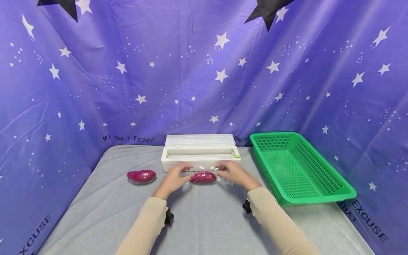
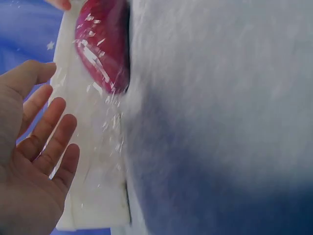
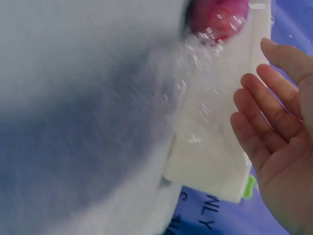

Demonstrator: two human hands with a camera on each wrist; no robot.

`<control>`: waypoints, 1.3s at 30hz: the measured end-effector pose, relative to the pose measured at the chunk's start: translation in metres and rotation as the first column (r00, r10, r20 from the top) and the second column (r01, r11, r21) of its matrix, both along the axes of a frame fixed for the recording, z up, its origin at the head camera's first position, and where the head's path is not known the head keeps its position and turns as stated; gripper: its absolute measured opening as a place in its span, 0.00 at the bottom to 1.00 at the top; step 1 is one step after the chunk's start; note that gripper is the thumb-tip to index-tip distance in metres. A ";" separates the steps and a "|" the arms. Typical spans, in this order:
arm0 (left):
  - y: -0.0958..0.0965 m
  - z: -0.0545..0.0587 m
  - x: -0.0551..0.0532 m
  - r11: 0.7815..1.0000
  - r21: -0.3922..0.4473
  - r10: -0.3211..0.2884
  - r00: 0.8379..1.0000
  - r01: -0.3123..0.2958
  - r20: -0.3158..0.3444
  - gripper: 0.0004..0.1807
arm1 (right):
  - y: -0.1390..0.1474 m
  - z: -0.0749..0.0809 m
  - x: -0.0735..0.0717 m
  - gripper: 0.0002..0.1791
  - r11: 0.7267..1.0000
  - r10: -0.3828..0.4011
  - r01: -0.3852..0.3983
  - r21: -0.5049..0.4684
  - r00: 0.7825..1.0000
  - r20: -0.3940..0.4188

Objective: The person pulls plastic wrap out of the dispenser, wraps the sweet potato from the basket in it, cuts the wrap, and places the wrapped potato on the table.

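Observation:
A shiny purple-red oblong piece (image 1: 203, 177), shaped like a sweet potato, lies in clear plastic film in front of the white box. The film (image 2: 98, 122) spreads past both its ends, crinkled and glossy. My left hand (image 1: 176, 177) is at its left, fingers relaxed and holding nothing. On the other side my right hand (image 1: 235, 173) has its fingers loosely bent, with nothing gripped in the right wrist view. A second purple-red piece (image 1: 141, 176), glossy as if wrapped, rests farther left on the cloth.
Behind the hands stands a long white film box (image 1: 200, 165), its lid raised and a green tab (image 1: 237, 156) at the right end. A green slotted basket (image 1: 277, 193) is at the right. Grey cloth (image 1: 204, 226) covers the table; a starry purple curtain (image 1: 178, 88) surrounds it.

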State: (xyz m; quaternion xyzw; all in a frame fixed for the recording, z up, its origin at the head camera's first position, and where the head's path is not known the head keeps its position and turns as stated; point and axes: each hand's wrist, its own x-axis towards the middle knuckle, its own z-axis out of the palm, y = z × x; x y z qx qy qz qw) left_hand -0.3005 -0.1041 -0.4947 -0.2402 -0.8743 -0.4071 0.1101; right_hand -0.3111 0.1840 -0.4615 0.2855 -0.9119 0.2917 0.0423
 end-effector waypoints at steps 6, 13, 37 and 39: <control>0.011 -0.006 0.001 1.000 -0.020 0.000 1.000 0.000 0.026 0.19 | -0.010 -0.014 0.002 0.15 0.999 -0.004 0.003 -0.040 1.000 -0.023; 0.018 -0.011 0.003 0.999 -0.048 0.013 0.996 -0.009 0.086 0.18 | -0.018 -0.024 0.006 0.15 0.997 -0.034 0.037 -0.073 0.998 0.052; 0.022 -0.014 0.003 0.995 -0.098 0.003 0.991 0.010 0.132 0.15 | -0.016 -0.030 0.007 0.16 0.998 0.027 -0.026 -0.063 0.999 0.017; 0.022 -0.013 0.004 0.996 -0.092 -0.003 0.990 0.017 0.144 0.14 | -0.015 -0.029 0.007 0.16 0.998 0.032 -0.031 -0.051 0.999 0.007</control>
